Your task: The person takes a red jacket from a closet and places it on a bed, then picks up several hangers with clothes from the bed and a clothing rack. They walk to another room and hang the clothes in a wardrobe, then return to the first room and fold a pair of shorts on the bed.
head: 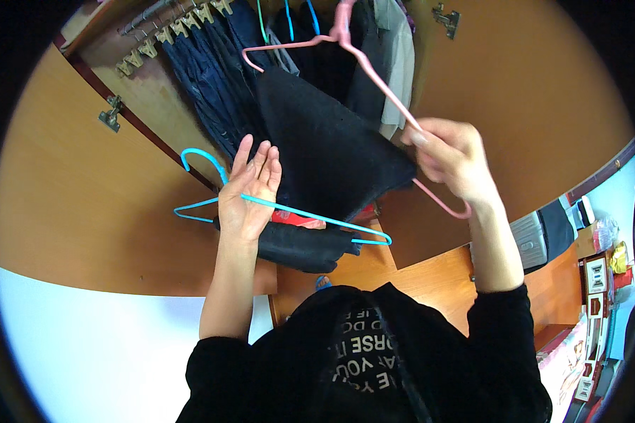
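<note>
My right hand (447,156) grips one sloping arm of a pink clothes hanger (378,79). Black folded trousers or similar cloth (328,143) hang over its lower bar, slanting down towards my right hand. Its hook runs out of the picture at the top. A light-blue hanger (317,215) hangs from my left hand (251,193), lying across the palm by the thumb while the fingers stay extended. More dark cloth (301,246) is draped over that hanger's lower bar, below my left hand.
An open wardrobe lies ahead, with dark jeans (203,90) on clips (177,27) and a grey garment (397,58) inside. Wooden doors stand at left (84,211) and right (524,106). A grey suitcase (529,240) stands on the wooden floor (423,275).
</note>
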A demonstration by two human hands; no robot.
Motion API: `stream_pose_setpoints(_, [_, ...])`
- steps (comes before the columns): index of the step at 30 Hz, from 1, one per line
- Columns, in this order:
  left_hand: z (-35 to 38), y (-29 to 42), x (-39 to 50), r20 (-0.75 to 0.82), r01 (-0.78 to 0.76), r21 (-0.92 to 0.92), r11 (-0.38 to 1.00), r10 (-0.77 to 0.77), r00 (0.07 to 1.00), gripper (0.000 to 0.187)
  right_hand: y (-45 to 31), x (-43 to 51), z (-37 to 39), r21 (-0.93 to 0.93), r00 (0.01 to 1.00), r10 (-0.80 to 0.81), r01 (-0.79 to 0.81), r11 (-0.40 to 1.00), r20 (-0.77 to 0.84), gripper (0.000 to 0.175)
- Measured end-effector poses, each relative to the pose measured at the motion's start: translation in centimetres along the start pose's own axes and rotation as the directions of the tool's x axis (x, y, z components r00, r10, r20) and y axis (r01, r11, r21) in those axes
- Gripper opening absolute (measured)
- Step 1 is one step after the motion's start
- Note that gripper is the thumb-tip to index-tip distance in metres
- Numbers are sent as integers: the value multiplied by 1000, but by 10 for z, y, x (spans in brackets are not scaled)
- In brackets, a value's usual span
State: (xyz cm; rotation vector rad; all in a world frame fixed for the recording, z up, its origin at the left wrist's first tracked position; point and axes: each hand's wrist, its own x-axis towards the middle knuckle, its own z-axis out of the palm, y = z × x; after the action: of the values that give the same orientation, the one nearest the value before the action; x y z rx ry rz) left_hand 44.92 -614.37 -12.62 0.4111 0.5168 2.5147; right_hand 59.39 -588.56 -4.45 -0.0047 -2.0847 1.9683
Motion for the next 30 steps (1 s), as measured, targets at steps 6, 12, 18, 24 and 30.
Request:
stream_pose_setpoints(6, [4,0,-8,-15,-18,-26,999,18,1000,48,-2,2,0,-37,995,82,-81,996,47,21])
stream_pose_setpoints(12, [11,-19,-11,25,67,44,997,-69,997,44,-7,-13,5,-110,985,157,-149,983,67,20])
stream_pose_setpoints(18, [27,-48,-12,242,167,19,986,-166,956,44,19,-31,18,-270,964,170,-111,956,205,20])
stream_pose_setpoints(24, [18,-55,-6,193,160,-1,987,-156,969,29,34,-17,16,-156,862,355,-320,935,362,17])
stream_pose_setpoints(30, [1,-62,1,153,145,64,987,-153,976,33,-19,76,44,-559,878,-219,445,700,425,17])
